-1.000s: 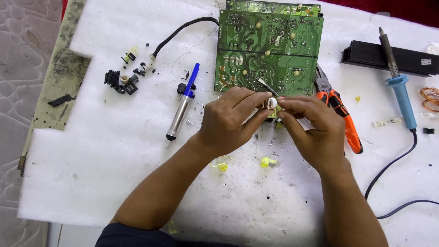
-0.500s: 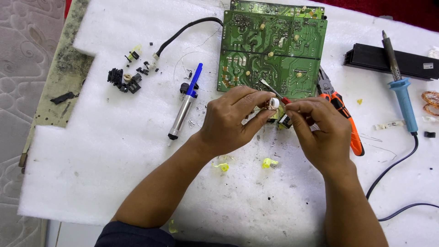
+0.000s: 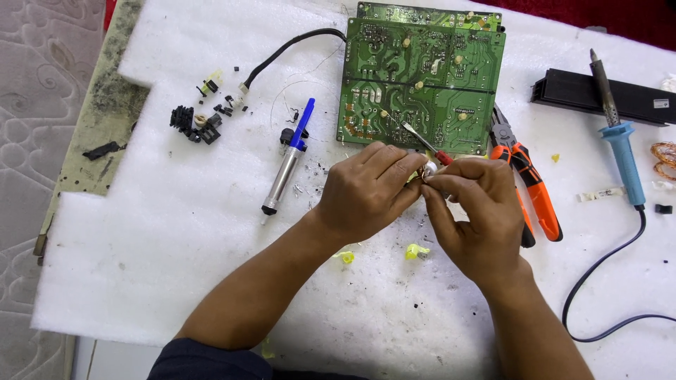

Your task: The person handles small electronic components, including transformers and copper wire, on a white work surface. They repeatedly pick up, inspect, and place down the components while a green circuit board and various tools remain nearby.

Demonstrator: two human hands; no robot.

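Observation:
My left hand (image 3: 366,188) and my right hand (image 3: 479,211) meet over the white foam sheet (image 3: 176,232), fingertips pinched together on a small pale component (image 3: 426,171) that is mostly hidden between them. A thin screwdriver (image 3: 422,143) with a red handle sticks out from under my right fingers, its tip resting on the green circuit board (image 3: 422,77) just beyond my hands.
A silver and blue desoldering pump (image 3: 289,158) lies left of my hands. Orange-handled pliers (image 3: 524,176) lie to the right, then a blue soldering iron (image 3: 620,141) with its cord and a black heat sink bar (image 3: 598,88). Small black parts (image 3: 193,127) and yellow scraps (image 3: 417,251) are scattered.
Both hands have shifted slightly and my fingers closed more tightly around the small component, hiding more of it. The view has drifted a little.

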